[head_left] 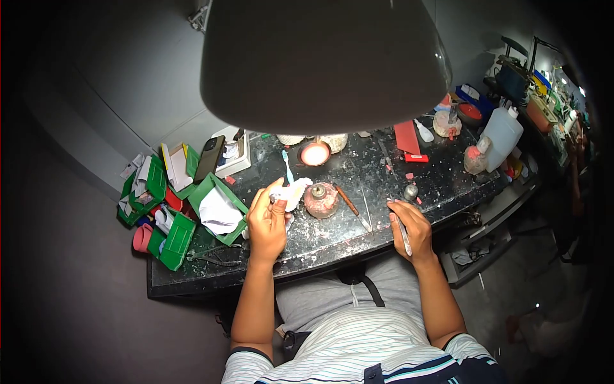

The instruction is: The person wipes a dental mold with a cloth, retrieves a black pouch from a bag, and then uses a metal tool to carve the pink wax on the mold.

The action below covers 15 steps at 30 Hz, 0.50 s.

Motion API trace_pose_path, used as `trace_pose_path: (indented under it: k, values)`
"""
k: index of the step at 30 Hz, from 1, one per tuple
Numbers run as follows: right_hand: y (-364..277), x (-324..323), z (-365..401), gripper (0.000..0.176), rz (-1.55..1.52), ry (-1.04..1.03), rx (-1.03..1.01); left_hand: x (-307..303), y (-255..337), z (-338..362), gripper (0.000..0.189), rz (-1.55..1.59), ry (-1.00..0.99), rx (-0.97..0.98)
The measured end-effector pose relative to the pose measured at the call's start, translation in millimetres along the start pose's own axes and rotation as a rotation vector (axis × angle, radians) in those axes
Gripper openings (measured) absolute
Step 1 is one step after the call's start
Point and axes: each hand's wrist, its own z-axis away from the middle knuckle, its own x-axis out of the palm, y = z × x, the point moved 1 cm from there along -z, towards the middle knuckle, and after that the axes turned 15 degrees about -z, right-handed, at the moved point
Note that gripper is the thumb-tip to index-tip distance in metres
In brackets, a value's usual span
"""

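Observation:
My left hand point(267, 224) is closed on a white lumpy piece point(292, 193), held over the bench left of the round burner; I cannot tell if it is plaster or cloth. Pen-like in my right hand point(412, 229) sits a slim wax-working tool with a pale handle point(404, 238), its working end mostly hidden by the fingers. Between the hands stands the pink-smeared spirit burner point(321, 203) with a metal top. Beside it lies a wooden-handled knife point(350, 203), blade toward me. A small metal cup point(410, 191) is just beyond my right fingers.
Green boxes point(220, 205) crowd the left side, with a phone point(210, 157) behind. A toothbrush point(288, 168) lies near the burner. Pink wax sheet point(405, 137), a red lighter point(416, 158) and a plastic bottle point(502, 137) are right. A large lamp hood point(326, 64) hangs overhead.

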Motion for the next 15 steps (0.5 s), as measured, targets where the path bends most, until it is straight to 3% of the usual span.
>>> trace_pose_path:
  k: [10,15]
  values:
    - [4,1,2,0.021,-0.002,0.012,-0.005,13,-6,-12,0.028,-0.262,0.035,0.171]
    - [4,1,2,0.022,0.002,0.009,-0.011,13,2,-9,0.027,-0.217,0.015,0.130]
